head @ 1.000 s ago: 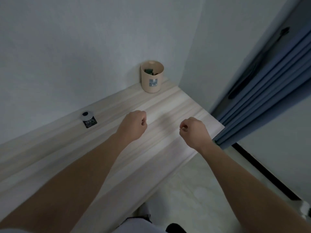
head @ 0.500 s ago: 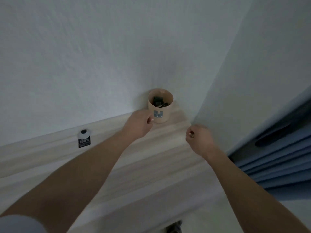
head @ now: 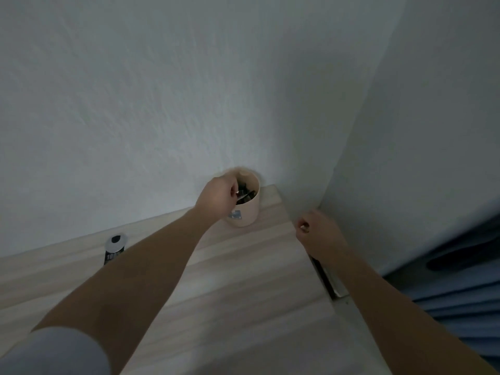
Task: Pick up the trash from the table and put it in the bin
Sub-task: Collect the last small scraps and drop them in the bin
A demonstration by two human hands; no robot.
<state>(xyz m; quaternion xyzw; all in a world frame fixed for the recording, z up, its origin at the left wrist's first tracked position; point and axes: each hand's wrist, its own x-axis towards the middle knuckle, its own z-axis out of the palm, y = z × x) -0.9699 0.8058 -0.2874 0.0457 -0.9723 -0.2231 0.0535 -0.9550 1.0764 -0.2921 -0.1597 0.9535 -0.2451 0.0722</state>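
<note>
Both fists curled, your left hand pinched small trash over bin, right hand closed w/ pale scrap at fingertips.

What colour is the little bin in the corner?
Pale beige, seen in the head view: bin.

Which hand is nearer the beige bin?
Left. The left hand is at the beige bin, over its rim; the right hand hangs apart, off to its right.
</note>
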